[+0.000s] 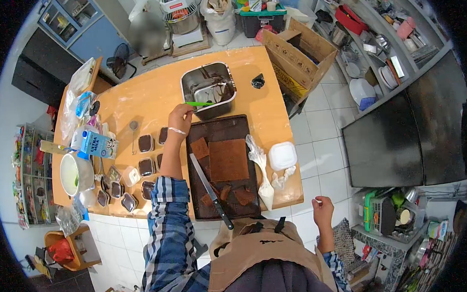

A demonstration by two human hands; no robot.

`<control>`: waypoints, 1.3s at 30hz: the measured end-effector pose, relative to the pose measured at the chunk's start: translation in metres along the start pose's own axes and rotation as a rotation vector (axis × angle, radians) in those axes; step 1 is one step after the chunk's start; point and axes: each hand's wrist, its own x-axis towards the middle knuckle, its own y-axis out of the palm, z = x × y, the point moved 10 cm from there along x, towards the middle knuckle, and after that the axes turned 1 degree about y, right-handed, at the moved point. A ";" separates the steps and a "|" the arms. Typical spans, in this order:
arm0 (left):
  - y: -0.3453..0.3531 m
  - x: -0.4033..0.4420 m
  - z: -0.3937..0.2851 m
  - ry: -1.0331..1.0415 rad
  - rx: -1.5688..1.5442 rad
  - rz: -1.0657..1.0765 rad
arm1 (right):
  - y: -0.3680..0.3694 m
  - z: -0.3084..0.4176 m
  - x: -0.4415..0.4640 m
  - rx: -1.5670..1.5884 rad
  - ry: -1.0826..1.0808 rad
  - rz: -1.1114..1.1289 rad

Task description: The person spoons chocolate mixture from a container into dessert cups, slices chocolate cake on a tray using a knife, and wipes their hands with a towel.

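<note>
My left hand (180,118) is closed on a green spatula (198,103) at the near left of a deep metal pan (210,114). Dark chocolate smears the pan's inside. My right hand (323,211) hangs over the floor, right of the table, fingers loosely bent and holding nothing visible. Close to me, a dark baking tray (220,130) bears a square brown cake slab (228,160) and several cut cake pieces (243,195). A long knife (206,184) with a black handle lies across the tray's left side, its handle past the near edge.
A piping bag (265,188) and a white lidded box (283,155) lie right of the tray. Several small chocolate-filled tubs (147,166), a milk carton (97,145) and a white bowl (76,173) stand at left. An open cardboard box (297,61) stands beyond the table's right corner.
</note>
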 end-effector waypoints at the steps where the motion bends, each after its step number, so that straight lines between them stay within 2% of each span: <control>1: -0.001 0.001 -0.004 0.031 0.035 -0.003 | 0.001 0.001 0.000 -0.002 -0.012 0.001; 3: 0.001 0.002 -0.013 0.094 0.104 -0.009 | 0.002 0.003 0.000 -0.006 -0.035 0.002; 12: 0.014 0.004 -0.003 -0.011 0.221 0.054 | 0.007 0.013 0.000 -0.017 -0.013 0.041; 15: 0.012 0.004 -0.005 0.026 0.273 0.034 | 0.008 0.012 -0.001 -0.026 0.011 0.055; 24: 0.014 0.004 0.001 -0.052 0.235 0.073 | 0.012 0.014 -0.003 -0.059 0.002 0.075; 39: 0.016 0.003 0.003 -0.036 0.276 0.079 | 0.012 0.017 -0.002 -0.051 0.033 0.079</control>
